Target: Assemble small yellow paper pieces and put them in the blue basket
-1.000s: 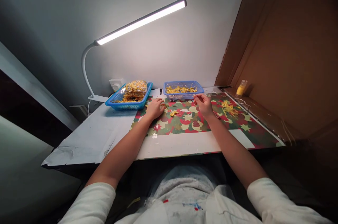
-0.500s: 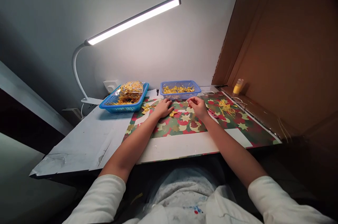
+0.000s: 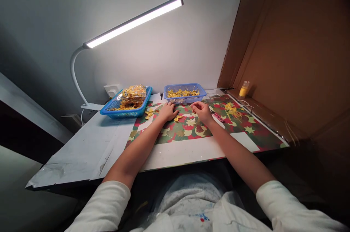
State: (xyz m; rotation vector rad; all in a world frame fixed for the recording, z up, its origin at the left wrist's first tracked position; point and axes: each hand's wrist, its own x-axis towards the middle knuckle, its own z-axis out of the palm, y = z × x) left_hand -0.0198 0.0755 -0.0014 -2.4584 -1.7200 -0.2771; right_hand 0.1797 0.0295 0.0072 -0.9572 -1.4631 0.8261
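Observation:
My left hand lies palm down on the camouflage-patterned sheet, fingers stretched forward and thumb apart. Beside its thumb is a small gold bow-like piece, and more gold pieces lie left of the wrist. Just above the sheet, my right hand has thumb and forefinger pinched together; anything between them is too small to make out. A pink-handled tool, perhaps a cutter, rests right of that hand. Beyond both hands stands a purple-blue basket with many gold pieces with thin ties.
A blue basket with gold pieces and a clear bag stands at back left, near the lit lamp. Yellow strings lie at right. A small bottle with yellow contents stands by the cardboard wall.
The whole view has shifted slightly, with things on the table appearing a little further left. My right hand keeps its pinch and has moved slightly left; my left hand stays on the sheet.

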